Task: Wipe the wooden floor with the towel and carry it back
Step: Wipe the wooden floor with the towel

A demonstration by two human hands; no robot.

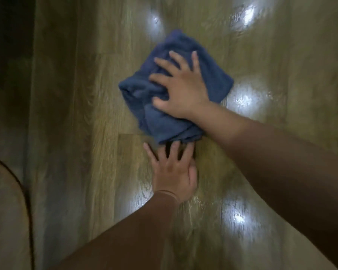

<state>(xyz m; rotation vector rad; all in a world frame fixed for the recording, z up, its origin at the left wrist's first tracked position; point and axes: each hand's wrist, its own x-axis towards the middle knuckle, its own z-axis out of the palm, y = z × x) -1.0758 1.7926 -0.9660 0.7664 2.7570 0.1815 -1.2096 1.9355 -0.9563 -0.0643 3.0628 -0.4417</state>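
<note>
Currently the right hand [181, 88], grip open with fingers spread, presses the bunched blue towel [137, 90] onto the wooden floor [82, 114]. The left hand [173, 172] lies flat just nearer, fingertips at the towel's edge.

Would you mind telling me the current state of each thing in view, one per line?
towel: bunched up, lying on the floor under the right hand.
right hand: fingers spread, pressing down on the towel.
left hand: flat on the floor, fingers spread, fingertips by the towel's near edge.
wooden floor: glossy, with bright light reflections; wet or dry cannot be told.
</note>
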